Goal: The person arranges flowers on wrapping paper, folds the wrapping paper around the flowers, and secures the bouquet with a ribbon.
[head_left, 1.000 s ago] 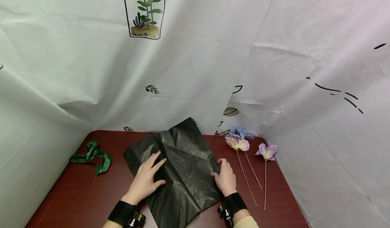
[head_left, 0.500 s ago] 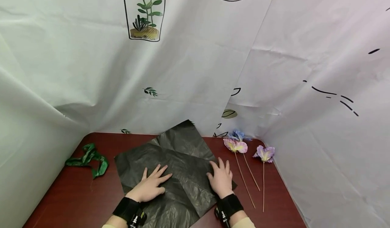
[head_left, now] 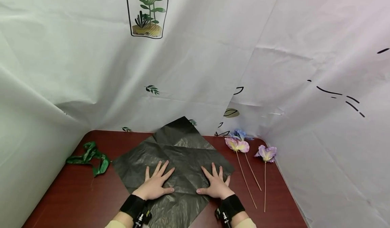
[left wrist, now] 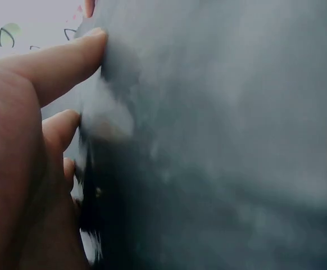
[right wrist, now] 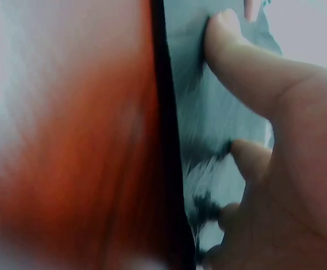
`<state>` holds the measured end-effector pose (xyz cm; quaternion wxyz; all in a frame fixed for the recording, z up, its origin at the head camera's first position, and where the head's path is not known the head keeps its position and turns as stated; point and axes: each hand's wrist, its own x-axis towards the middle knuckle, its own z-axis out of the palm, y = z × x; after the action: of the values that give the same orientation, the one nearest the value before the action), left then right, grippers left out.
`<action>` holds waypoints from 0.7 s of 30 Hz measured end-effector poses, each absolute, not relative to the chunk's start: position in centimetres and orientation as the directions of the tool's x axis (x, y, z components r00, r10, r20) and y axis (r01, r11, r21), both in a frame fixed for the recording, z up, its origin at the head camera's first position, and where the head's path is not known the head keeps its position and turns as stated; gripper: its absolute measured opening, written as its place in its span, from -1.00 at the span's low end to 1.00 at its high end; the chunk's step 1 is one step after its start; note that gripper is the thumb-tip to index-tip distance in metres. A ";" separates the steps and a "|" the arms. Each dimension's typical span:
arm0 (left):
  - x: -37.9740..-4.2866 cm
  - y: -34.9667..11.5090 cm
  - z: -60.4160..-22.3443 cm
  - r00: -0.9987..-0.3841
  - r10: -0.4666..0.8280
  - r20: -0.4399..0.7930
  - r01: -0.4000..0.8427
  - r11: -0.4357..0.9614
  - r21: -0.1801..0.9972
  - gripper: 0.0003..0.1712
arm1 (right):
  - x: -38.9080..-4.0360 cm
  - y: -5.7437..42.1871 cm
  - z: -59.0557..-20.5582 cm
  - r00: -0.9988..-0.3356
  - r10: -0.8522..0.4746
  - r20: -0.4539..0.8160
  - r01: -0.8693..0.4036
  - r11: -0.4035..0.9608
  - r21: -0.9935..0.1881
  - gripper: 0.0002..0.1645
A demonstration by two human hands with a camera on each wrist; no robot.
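Observation:
A large sheet of black wrapping paper [head_left: 182,153] lies spread on the table, turned cornerwise, its far corner up against the back cloth. My left hand [head_left: 154,184] rests on its left half with the fingers straight and spread. Over on the right half, my right hand [head_left: 215,184] presses the sheet in the same flat way, thumb pointing inward. In the left wrist view the paper [left wrist: 219,124] fills most of the picture beside the fingertips. The right wrist view shows the paper's dark edge [right wrist: 172,124] against the reddish table, with fingertips touching the sheet.
A crumpled green ribbon [head_left: 91,158] lies at the left. To the right are several artificial flowers on thin stems: a pink one [head_left: 237,144], a blue one [head_left: 240,134] and a purple one [head_left: 266,153]. White printed cloth [head_left: 195,68] encloses the dark red table [head_left: 79,201].
The fold across the sheet has been opened out, and its sides now lie flatter and wider. Both hands slid over it; the right hand moved inward and its fingers spread.

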<state>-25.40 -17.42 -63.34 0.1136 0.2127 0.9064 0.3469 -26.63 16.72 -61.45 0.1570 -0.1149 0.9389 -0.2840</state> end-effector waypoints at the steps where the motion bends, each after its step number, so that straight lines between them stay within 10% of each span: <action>1: -25.6 -17.4 -63.4 -0.882 0.467 -0.063 0.307 0.671 0.674 0.09 | -27.0 17.0 -61.6 -0.923 -0.308 -0.229 -0.130 0.811 -0.570 0.33; 21: -28.3 -18.9 -63.3 -0.894 0.442 -0.076 0.319 0.745 0.586 0.43 | -29.6 18.3 -60.6 -0.918 -0.260 -0.300 -0.084 0.866 -0.494 0.41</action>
<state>-28.28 -18.88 -63.33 0.1053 0.2052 0.9281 0.2922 -29.58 18.26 -60.59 0.1812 -0.0905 0.9487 -0.2429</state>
